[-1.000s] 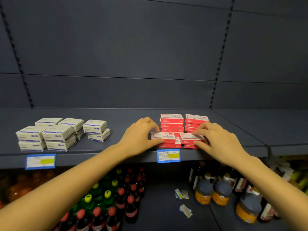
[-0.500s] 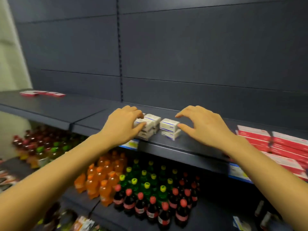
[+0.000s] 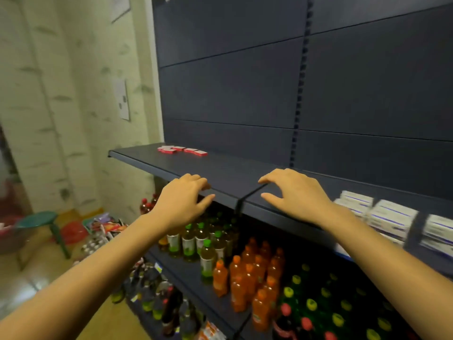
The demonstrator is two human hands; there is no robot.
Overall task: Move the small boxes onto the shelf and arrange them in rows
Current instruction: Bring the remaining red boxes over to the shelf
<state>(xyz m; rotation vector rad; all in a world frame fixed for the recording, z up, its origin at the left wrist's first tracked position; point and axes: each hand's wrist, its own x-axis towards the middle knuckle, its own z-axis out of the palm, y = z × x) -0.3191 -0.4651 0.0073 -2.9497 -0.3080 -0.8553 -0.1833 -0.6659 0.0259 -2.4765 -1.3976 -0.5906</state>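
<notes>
Hands first: both look empty on my feed. Left hand (image 3: 182,201) hangs with loose, half-curled fingers at the front lip of the shelf (image 3: 232,173), gripping nothing. Right hand (image 3: 296,195) is spread the same way just beside it, over the next shelf section. Small red boxes (image 3: 182,150) lie flat way out at 11 o'clock, near the shelf's far end. White boxes (image 3: 392,217), blurry, sit stacked at 3 o'clock past the right wrist. Orange bottles (image 3: 247,278) stand below at 6.
</notes>
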